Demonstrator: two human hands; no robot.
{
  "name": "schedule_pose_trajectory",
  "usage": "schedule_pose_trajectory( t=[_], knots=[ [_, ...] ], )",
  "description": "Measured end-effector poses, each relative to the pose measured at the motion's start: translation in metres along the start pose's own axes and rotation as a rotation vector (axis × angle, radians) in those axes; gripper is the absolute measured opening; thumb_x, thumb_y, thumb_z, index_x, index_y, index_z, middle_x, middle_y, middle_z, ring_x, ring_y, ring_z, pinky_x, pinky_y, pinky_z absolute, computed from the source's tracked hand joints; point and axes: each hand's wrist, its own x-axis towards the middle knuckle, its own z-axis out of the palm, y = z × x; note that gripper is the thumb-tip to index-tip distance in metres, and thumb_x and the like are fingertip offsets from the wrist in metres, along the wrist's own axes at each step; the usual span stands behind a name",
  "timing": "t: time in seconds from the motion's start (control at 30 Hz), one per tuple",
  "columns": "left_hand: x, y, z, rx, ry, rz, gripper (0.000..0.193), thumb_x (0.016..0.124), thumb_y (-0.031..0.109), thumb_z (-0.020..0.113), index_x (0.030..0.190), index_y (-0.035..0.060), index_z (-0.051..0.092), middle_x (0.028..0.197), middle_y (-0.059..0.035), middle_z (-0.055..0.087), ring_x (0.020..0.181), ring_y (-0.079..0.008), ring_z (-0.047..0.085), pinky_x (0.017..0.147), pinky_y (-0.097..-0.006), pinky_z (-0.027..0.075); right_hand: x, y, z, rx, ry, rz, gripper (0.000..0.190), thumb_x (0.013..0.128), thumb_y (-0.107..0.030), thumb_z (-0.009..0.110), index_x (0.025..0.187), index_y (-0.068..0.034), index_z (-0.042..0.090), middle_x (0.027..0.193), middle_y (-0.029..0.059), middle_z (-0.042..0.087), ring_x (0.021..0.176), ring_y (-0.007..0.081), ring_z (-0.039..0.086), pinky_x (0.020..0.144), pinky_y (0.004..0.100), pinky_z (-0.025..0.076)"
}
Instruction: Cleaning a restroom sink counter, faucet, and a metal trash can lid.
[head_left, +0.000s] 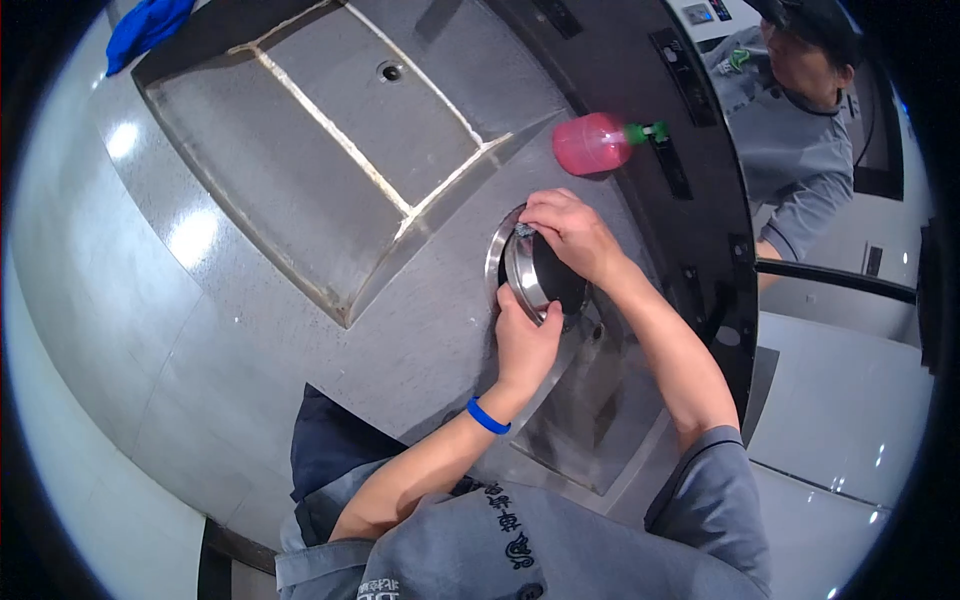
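Note:
A round metal ring (531, 279) stands tilted in the round steel-rimmed opening (491, 259) of the grey countertop. My left hand (525, 337), with a blue band on its wrist, grips the ring's near edge between thumb and fingers. At the ring's far edge, my right hand (566, 225) pinches a small wad of metal scouring wool (525, 229) against the metal. The inside of the ring looks dark, and my right hand hides part of its far side.
A bottle of pink liquid with a green top (592, 144) is by the black wall panel (686, 82). Sunken basins (247, 165) with pale seams and a drain (390, 72) lie to the left. A blue cloth (146, 30) is at far left; a mirror (810, 187) reflects a person.

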Motion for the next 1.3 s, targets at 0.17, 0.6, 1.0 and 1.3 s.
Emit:
schedule_pose_trajectory(
  t=[0.17,0.6,1.0,1.3],
  knots=[
    [0.001,-0.003,-0.002,0.075,-0.003,0.019,0.043,0.088,0.012,0.075,0.116,-0.0056,0.046,0.094,-0.0305,0.068,0.089,-0.0494,0.068,0.078,-0.0515,0.053,0.010,-0.018,-0.006,-0.065,-0.114,-0.062,0.024,0.076,0.002,0.073,0.099,-0.002,0.073,0.112,0.0141,0.070,0.110,0.0353,0.065,0.092,0.0427,0.055],
    [0.001,-0.004,-0.012,0.068,-0.067,0.041,0.041,0.090,0.011,0.074,0.114,-0.0059,0.046,0.091,-0.0285,0.069,0.088,-0.0480,0.069,0.075,-0.0519,0.052,0.001,-0.038,-0.020,-0.033,-0.312,-0.151,0.022,0.073,-0.003,0.072,0.095,-0.003,0.072,0.109,0.0156,0.069,0.110,0.0358,0.065,0.091,0.0445,0.056],
    [0.000,-0.025,-0.014,0.038,-0.017,0.242,0.041,0.089,0.008,0.074,0.117,-0.0065,0.049,0.088,-0.0268,0.069,0.083,-0.0460,0.069,0.072,-0.0491,0.052,-0.011,-0.072,-0.006,0.057,-0.323,-0.172,0.025,0.071,-0.001,0.074,0.096,-0.001,0.073,0.108,0.0139,0.071,0.108,0.0367,0.067,0.091,0.0436,0.057],
    [0.003,-0.026,-0.018,-0.151,-0.195,0.017,0.041,0.090,-0.006,0.069,0.124,-0.0045,0.045,0.115,-0.0169,0.066,0.106,-0.0202,0.068,0.088,-0.0343,0.055,-0.023,-0.056,0.009,-0.002,-0.067,-0.077,0.022,0.075,-0.003,0.069,0.097,-0.002,0.073,0.110,0.0153,0.070,0.109,0.0351,0.066,0.087,0.0432,0.057]
  ],
)
